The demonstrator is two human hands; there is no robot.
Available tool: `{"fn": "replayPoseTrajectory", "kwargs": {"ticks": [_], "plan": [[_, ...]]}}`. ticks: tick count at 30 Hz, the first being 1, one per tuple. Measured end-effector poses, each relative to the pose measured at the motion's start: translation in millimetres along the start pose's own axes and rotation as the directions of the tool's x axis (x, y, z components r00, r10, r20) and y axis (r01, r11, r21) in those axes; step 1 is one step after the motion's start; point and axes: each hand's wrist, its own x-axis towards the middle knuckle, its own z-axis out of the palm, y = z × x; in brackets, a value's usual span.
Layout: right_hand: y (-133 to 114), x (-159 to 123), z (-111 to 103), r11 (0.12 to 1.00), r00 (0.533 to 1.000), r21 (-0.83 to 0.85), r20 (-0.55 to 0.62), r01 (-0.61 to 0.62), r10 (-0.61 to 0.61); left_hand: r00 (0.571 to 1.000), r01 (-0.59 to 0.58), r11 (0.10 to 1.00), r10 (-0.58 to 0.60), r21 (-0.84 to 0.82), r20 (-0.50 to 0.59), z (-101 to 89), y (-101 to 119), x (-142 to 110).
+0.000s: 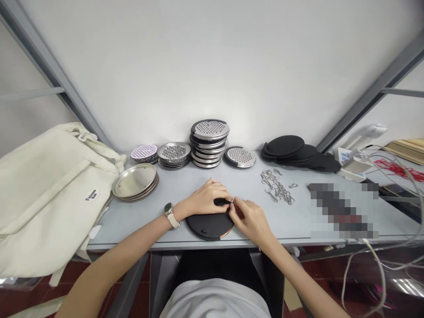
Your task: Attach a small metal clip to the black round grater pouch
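Observation:
A round black disc [212, 225] lies flat near the table's front edge, a dark slot on its face and a shiny orange glint along its lower right rim. My left hand [209, 198] rests over the far side of it, thumb and fingers closed on its black edge. At the right edge, the fingertips of my right hand [250, 218] pinch a small shiny metal piece [232, 201], mostly covered by the fingers. Right of my hands, a loose pile of metal snap clips [278, 190] is spread on the table.
Along the wall stand a tall stack of perforated metal discs [210, 130], grater discs [174, 152], a single perforated disc [241, 157] and black round covers [285, 146]. Plain metal discs [135, 180] sit beside a cream bag [59, 176] at left. White cables [380, 274] hang at right.

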Motion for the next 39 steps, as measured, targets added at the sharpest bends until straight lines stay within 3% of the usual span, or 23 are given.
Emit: {"fn": "replayPoseTrajectory", "kwargs": {"ticks": [7,17,28,39], "plan": [[1.6,-1.1,0.4,0.999,0.999,0.029,0.023,0.043,-0.044,1.0,0.012,1.0,-0.012,-0.009,0.003,-0.5,1.4,0.4],[1.9,0.6,-2.5,0.988,0.999,0.152,0.04,-0.021,0.015,0.999,0.011,1.0,-0.01,-0.026,0.032,-0.8,0.5,-0.1],[0.2,1.2,-4.4,0.988,0.997,0.15,0.081,-0.022,0.01,1.0,0.004,0.999,-0.003,-0.037,0.025,-1.7,1.2,0.0],[2.3,-1.5,-0.8,0.989,1.0,0.149,0.03,-0.012,0.007,0.999,-0.01,0.997,0.013,-0.082,0.029,-3.8,2.2,-0.4]]}}
